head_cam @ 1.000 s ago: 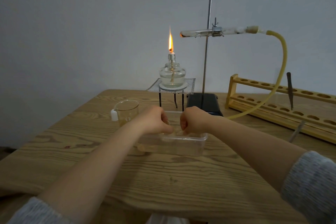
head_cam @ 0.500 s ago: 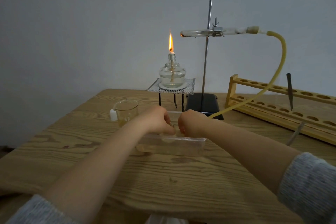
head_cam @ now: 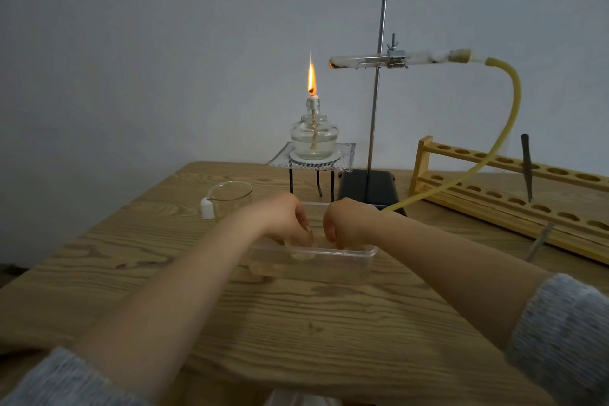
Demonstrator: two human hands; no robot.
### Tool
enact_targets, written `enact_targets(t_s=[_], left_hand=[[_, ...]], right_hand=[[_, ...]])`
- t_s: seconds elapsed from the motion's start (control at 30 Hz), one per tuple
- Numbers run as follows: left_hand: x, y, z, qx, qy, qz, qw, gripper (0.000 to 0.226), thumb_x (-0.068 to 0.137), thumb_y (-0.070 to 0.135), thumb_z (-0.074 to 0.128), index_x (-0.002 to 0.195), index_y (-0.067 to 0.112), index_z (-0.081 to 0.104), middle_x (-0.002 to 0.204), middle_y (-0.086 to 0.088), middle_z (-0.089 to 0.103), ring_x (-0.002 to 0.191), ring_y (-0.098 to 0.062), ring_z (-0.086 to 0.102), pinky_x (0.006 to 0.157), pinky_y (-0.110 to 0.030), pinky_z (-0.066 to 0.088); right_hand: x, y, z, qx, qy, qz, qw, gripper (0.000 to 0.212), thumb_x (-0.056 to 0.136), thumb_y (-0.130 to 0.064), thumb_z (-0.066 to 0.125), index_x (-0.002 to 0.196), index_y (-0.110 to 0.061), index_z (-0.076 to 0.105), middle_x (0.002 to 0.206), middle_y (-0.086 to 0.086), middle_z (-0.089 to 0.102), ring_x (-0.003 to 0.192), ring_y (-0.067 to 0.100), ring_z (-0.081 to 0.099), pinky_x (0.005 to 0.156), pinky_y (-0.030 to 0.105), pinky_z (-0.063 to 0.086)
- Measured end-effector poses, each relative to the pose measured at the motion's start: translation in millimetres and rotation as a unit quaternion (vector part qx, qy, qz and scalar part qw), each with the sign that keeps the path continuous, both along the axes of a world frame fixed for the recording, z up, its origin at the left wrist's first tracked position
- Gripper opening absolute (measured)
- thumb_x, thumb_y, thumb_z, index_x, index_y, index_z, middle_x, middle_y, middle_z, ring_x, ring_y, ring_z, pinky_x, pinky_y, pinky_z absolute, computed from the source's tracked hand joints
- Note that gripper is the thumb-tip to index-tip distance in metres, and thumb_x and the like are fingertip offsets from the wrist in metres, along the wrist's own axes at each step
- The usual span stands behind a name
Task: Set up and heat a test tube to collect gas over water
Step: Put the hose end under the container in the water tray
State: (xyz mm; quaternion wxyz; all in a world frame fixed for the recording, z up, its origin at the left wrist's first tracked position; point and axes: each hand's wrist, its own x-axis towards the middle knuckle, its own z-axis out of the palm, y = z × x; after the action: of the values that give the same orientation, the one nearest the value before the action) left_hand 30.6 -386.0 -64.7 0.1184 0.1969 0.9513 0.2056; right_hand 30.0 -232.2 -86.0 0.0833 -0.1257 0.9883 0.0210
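A glass test tube (head_cam: 362, 60) is clamped level on the stand rod (head_cam: 377, 115), its closed end up and to the right of the flame (head_cam: 311, 76) of the lit alcohol lamp (head_cam: 314, 138). A yellow rubber tube (head_cam: 514, 102) runs from its stopper down to my right hand (head_cam: 349, 221), which grips the tube's end inside the clear water tub (head_cam: 369, 252). My left hand (head_cam: 283, 217) reaches into the same tub, fingers curled on a small round glass vessel (head_cam: 301, 255) in the water. Both hands' fingertips are hidden.
The lamp sits on wire gauze (head_cam: 346, 155) over a tripod. A glass beaker (head_cam: 234, 194) and a white cap (head_cam: 208, 208) stand at the left. On the right lies a wooden test tube rack (head_cam: 510, 194) with dark tweezers (head_cam: 526, 168) stuck in it, and a metal spatula (head_cam: 540, 241) beside it.
The lower run of the rubber tube has lifted off the table toward my right hand. Both hands have shifted slightly within the tub; the left one sits lower.
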Motion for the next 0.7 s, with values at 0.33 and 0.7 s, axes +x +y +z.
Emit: enact_targets(t_s=[0.33,0.7], left_hand=[[-4.2,-3.4,-0.2,-0.014,-0.029,-0.011,0.999,0.040,0.075,0.039,0.075,0.107,0.016,0.069,0.102,0.000,0.068,0.090,-0.016,0.065,0.071,-0.022,0.055],[-0.2,-0.7,0.0,0.011,-0.032,0.000,0.999,0.039,0.080,0.039,0.071,0.112,0.016,0.068,0.104,0.003,0.065,0.089,-0.012,0.063,0.063,-0.018,0.052]], right_hand=[[7.1,-2.1,3.4,0.016,0.007,0.004,1.000,0.022,0.088,-0.005,0.054,0.105,-0.007,0.069,0.113,0.012,0.065,0.102,0.029,0.062,0.082,0.038,0.054],[7.6,-1.1,5.1,-0.022,0.016,0.011,1.000,0.021,0.087,-0.006,0.058,0.104,-0.011,0.071,0.108,0.008,0.067,0.098,0.026,0.062,0.088,0.043,0.055]])
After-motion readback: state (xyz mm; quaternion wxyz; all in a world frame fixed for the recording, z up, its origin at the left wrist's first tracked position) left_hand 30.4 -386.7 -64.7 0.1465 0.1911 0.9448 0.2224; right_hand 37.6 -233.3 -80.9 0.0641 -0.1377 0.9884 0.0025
